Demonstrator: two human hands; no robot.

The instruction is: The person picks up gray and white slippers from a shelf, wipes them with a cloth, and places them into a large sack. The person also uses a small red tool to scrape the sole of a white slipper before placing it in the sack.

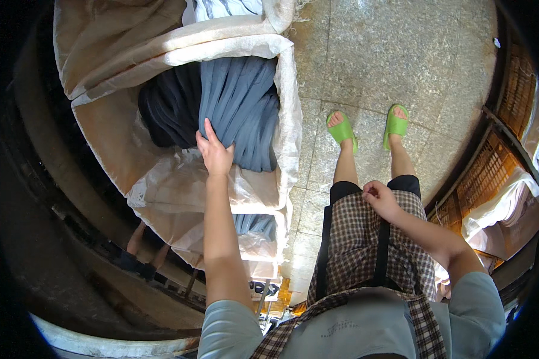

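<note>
Many blue-grey strands point(239, 110) are lying in the sack point(290, 119), upper centre, the left hand point(216, 152) resting spread against them, light contact probably limiting tangles, the right hand point(381, 200) hanging curled right of centre, any pinch unclear.

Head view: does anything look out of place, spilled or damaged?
Two things. A white scrap lies alone on the floor at the upper right, like stray litter. Loose threads stick out beside the topmost pale sack, so its edge looks frayed. The blue-gray bundle at the left hand looks orderly.
</note>
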